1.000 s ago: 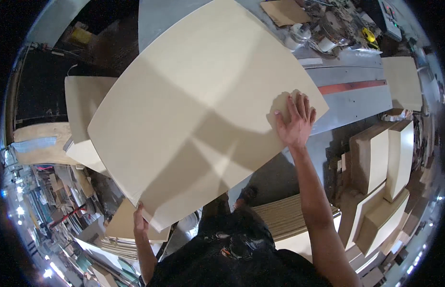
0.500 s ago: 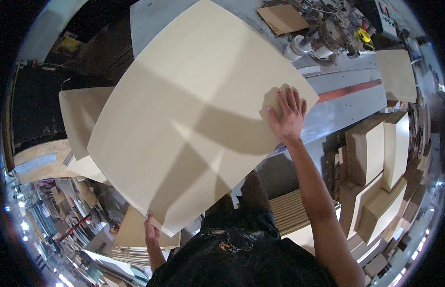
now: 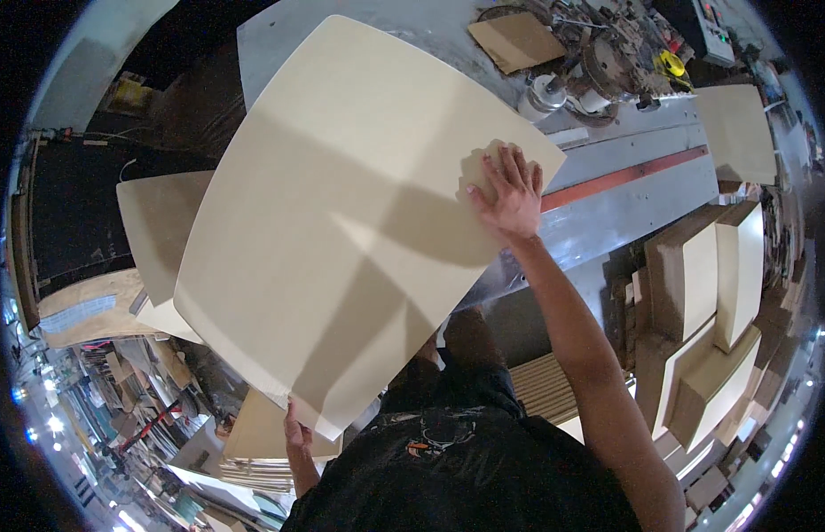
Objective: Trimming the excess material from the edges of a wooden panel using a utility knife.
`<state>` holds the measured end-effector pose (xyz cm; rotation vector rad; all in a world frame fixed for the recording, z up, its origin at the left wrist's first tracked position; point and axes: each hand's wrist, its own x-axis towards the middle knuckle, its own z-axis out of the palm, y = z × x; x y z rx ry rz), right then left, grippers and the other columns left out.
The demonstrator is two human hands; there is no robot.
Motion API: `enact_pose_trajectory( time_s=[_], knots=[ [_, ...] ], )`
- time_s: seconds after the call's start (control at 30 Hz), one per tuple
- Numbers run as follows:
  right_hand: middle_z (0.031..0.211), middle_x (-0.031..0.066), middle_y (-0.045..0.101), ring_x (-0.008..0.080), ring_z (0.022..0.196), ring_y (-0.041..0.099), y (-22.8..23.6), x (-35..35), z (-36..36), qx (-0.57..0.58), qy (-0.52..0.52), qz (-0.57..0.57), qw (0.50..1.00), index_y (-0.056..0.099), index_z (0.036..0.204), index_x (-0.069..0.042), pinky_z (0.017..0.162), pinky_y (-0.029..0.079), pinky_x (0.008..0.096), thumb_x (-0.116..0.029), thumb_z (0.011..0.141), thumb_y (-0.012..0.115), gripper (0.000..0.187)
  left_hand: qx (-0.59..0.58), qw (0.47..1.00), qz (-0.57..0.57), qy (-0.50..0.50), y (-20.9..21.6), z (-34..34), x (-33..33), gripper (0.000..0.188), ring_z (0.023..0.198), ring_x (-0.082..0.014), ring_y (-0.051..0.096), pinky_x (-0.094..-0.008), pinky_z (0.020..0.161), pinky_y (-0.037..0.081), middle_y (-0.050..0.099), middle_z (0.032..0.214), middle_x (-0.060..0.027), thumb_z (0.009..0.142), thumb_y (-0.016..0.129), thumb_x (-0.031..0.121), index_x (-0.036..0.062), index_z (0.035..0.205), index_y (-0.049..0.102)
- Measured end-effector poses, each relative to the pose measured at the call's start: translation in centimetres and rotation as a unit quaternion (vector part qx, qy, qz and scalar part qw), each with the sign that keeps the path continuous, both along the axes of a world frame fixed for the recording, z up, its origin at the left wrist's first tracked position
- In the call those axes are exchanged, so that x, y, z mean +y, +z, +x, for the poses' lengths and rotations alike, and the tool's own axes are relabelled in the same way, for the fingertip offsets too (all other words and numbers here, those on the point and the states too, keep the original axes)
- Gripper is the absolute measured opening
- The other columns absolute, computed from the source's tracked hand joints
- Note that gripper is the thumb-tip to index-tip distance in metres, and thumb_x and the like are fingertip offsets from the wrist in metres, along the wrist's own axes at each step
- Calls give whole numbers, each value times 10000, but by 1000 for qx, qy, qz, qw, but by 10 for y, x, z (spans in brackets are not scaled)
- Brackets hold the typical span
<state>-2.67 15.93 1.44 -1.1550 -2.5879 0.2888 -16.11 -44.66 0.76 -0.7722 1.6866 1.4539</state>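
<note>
A large cream-coloured board (image 3: 368,177) with rounded corners lies tilted across the grey metal worktable (image 3: 625,199), its near corner overhanging the front towards my body. At that near end, my left hand (image 3: 297,434) grips the board's edge, with the fingers partly hidden beneath it. Flat on the board's upper face, close to its right corner, rests my right hand (image 3: 510,199), fingers spread. Shadows of my arms and head fall across the pale surface.
A red strip (image 3: 625,177) runs along the table. At the back right are a white container (image 3: 543,96), a brown cardboard piece (image 3: 516,42) and dusty machine parts (image 3: 608,66). Stacked boards stand to the right (image 3: 696,275) and lower left (image 3: 253,443).
The board has slid left and slightly towards me, uncovering more of the red strip. My right hand has moved left with it, still flat; my left hand keeps hold of the edge.
</note>
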Motion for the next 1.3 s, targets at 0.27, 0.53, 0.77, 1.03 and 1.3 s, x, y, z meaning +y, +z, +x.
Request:
enact_pose_trajectory(
  time_s=[0.27,0.53,0.77,1.03,1.3],
  knots=[
    [1403,110,353,298,1334,263,-8,8,-21,-13,20,1,1000,494,1268,-163,1070,164,552,-445,802,564,549,-13,1000,-6,26,-17,4,-23,552,993,-179,564,-300,827,471,583,1111,-73,884,524,457,11,1208,487],
    [1431,88,314,294,1343,241,0,7,-47,-20,49,-18,998,465,1299,-179,1083,142,541,-430,809,564,560,-19,998,41,38,-25,15,-41,570,997,-175,559,-305,835,468,581,1104,-70,872,536,473,19,1214,482],
    [1429,88,318,299,1333,255,-2,10,-69,-24,71,-14,997,479,1289,-179,1085,138,534,-422,805,572,549,-12,997,31,63,-10,28,-18,550,930,-170,576,-300,791,481,596,1049,-62,881,518,477,23,1192,497],
    [1392,98,361,308,1320,263,-14,56,-125,5,173,21,985,479,1287,-182,1083,158,523,-455,800,569,565,248,957,-98,-110,-47,104,-31,527,1021,-219,548,-332,878,432,576,1104,-141,908,504,415,-12,1218,474],
    [1148,283,512,352,1081,504,-6,31,-125,272,-264,-83,922,431,1206,75,855,434,465,-214,719,693,624,105,987,55,112,6,82,38,496,989,-234,554,-337,865,427,574,1102,-155,908,522,377,-31,1187,489]
  ],
)
